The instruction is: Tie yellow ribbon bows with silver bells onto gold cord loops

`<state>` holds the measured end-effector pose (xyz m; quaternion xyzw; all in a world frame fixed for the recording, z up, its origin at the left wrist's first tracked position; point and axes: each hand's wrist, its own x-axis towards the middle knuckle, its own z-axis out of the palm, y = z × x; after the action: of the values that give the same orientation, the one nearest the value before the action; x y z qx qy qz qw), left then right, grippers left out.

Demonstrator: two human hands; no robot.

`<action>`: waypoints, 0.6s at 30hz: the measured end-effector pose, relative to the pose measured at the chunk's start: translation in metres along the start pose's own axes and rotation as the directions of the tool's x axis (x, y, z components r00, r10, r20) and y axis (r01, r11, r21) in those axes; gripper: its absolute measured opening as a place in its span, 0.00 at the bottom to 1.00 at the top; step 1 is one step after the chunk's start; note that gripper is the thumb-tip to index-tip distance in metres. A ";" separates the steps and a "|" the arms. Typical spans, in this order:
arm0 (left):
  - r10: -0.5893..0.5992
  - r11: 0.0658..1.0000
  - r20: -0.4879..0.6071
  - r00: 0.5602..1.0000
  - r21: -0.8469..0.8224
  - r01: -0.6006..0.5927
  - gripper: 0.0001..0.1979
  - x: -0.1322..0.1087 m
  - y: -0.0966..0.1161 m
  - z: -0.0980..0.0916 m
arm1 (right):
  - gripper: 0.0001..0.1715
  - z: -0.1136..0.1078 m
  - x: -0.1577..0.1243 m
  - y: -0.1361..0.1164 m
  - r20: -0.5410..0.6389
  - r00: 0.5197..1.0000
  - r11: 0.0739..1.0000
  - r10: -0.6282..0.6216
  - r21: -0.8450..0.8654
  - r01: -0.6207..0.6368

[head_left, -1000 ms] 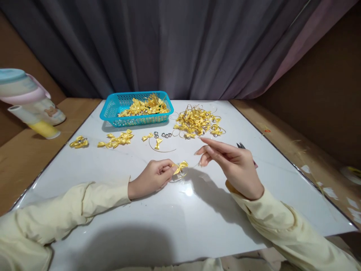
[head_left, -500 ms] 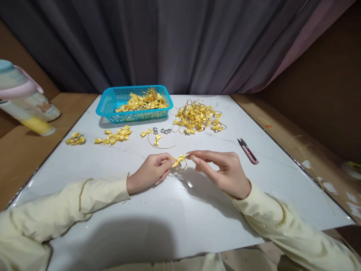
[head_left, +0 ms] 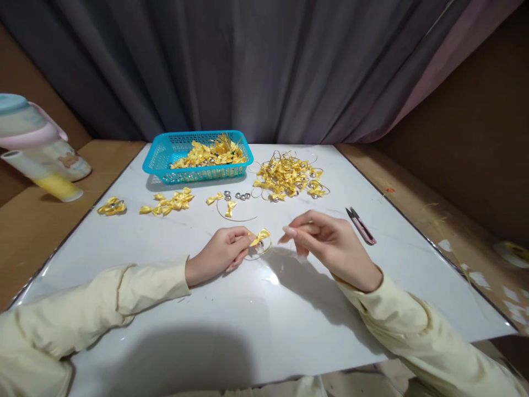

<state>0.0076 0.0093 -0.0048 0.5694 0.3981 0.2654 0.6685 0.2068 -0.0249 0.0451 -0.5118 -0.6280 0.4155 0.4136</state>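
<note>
A yellow satin bow point(head_left: 260, 237) on a looped gold cord point(head_left: 270, 246) is pinched by its left side in the fingers of my left hand point(head_left: 223, 251). A small silver bead or bell shows just under the bow. My right hand point(head_left: 324, 242) is a little to the right, apart from the bow, thumb and fingertips drawn together; anything thin between them is too small to make out. Beyond my hands lie a loose bow point(head_left: 230, 208), a curved piece of gold cord point(head_left: 242, 220) and several silver beads point(head_left: 243, 196).
A blue basket point(head_left: 159, 175) of yellow bows stands at the back of the white table. To its right is a heap of corded bows point(head_left: 287, 176). Smaller bow piles point(head_left: 171, 202) lie at left. Thread snips point(head_left: 362, 227) lie at right, a bottle point(head_left: 37, 129) far left.
My right hand has drawn away from the bow to the right, and its fingers have curled in. My left hand keeps hold of the bow in nearly the same place.
</note>
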 end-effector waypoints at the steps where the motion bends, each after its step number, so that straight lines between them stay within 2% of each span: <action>1: 0.003 1.000 -0.003 1.000 0.011 -0.003 0.14 0.000 0.000 0.000 | 0.15 0.000 0.001 -0.001 0.074 0.995 0.998 0.062 0.010 -0.063; 4: 0.012 0.998 -0.013 1.000 0.055 -0.011 0.14 -0.001 0.001 0.001 | 0.18 0.004 0.002 0.000 0.263 0.939 0.975 0.220 -0.045 -0.216; 7: 0.026 0.995 -0.021 0.999 0.097 -0.024 0.15 -0.003 0.003 0.002 | 0.18 0.008 0.002 0.003 0.378 0.880 0.957 0.288 -0.085 -0.277; 10: 0.037 0.991 -0.026 0.999 0.127 -0.033 0.14 -0.003 0.004 0.003 | 0.18 0.011 0.002 0.005 0.410 0.861 0.952 0.300 -0.076 -0.295; 18: 0.057 0.985 -0.013 0.998 0.161 -0.054 0.14 -0.003 0.003 0.002 | 0.18 0.015 0.001 0.005 0.429 0.855 0.954 0.292 -0.072 -0.289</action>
<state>0.0081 0.0059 -0.0007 0.6300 0.4082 0.2560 0.6091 0.1936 -0.0244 0.0355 -0.4957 -0.6209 0.5754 0.1942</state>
